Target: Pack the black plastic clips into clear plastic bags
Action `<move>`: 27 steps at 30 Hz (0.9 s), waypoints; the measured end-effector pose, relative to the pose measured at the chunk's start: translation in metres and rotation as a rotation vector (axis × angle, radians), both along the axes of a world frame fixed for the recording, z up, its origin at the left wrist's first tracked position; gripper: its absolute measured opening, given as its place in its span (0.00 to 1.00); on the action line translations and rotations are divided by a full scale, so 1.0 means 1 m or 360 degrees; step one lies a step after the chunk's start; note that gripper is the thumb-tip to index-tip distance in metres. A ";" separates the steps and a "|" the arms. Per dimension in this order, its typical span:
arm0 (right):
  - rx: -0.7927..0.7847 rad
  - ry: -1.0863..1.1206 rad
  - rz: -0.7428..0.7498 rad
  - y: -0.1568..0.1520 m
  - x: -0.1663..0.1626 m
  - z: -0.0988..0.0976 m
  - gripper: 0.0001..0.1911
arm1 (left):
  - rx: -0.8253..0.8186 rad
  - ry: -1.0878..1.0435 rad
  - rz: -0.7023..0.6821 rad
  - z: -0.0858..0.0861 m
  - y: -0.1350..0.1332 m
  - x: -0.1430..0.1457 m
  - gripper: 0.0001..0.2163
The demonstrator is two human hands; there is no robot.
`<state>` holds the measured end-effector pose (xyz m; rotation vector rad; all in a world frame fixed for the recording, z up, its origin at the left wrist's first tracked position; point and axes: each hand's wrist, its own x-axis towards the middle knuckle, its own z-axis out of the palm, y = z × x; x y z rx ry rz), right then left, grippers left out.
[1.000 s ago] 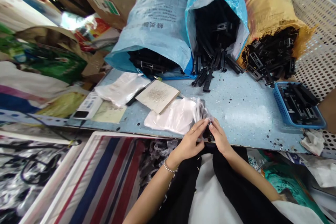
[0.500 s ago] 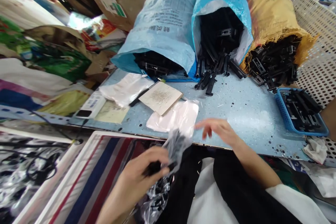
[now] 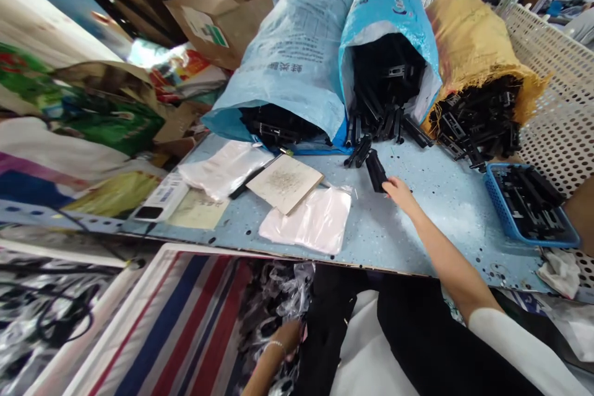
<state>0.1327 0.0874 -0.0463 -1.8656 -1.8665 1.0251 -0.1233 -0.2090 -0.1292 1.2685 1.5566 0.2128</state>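
My right hand (image 3: 395, 189) is closed on the near end of a long black plastic part (image 3: 375, 168), which lies slanted on the blue tabletop. Beyond it, loose black parts (image 3: 358, 151) spill out of the bright blue sack (image 3: 390, 9). Down at the lower middle, my left hand (image 3: 290, 335) hangs over the striped bag (image 3: 179, 328), beside my lap. Bagged black pieces (image 3: 278, 288) crowd around it; its fingers are mostly hidden and blurred. A stack of clear plastic sleeves (image 3: 309, 223) lies on the table, partly beneath a square board (image 3: 284, 182).
A pale blue sack (image 3: 292, 55) and a yellow sack (image 3: 477, 31), both holding black parts, stand at the back. A blue basket (image 3: 508, 223) of black parts sits at right, before a perforated cream crate (image 3: 557, 86). More plastic sleeves (image 3: 223, 167) lie left.
My left hand has gone down into the striped bag area, and the plastic-wrapped part it held is no longer seen in it. My right hand has reached forward and taken hold of a black part.
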 end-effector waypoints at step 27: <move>0.1088 0.0210 0.0613 -0.152 0.057 0.019 0.09 | 0.0431 -0.1435 0.0625 0.105 0.158 0.152 0.22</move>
